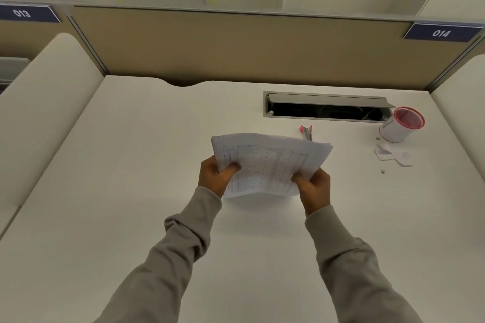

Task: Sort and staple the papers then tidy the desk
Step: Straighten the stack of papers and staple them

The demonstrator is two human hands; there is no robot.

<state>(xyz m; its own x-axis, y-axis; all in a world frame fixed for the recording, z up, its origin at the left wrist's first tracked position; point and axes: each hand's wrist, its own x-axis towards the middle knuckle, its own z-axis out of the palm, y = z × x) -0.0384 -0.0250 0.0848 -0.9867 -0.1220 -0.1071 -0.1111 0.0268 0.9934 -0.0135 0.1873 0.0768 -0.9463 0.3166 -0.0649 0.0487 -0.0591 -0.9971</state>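
Note:
A stack of printed papers with table lines hangs above the middle of the white desk, held by both hands. My left hand grips its left edge with the thumb on top. My right hand grips the lower right corner. Just beyond the stack's far edge lie pens with pink caps, partly hidden by the papers. No stapler shows in this view.
A white cup with a pink rim stands at the right, near an open cable slot. Small paper scraps and a tiny clip lie in front of the cup. Beige partitions enclose the desk.

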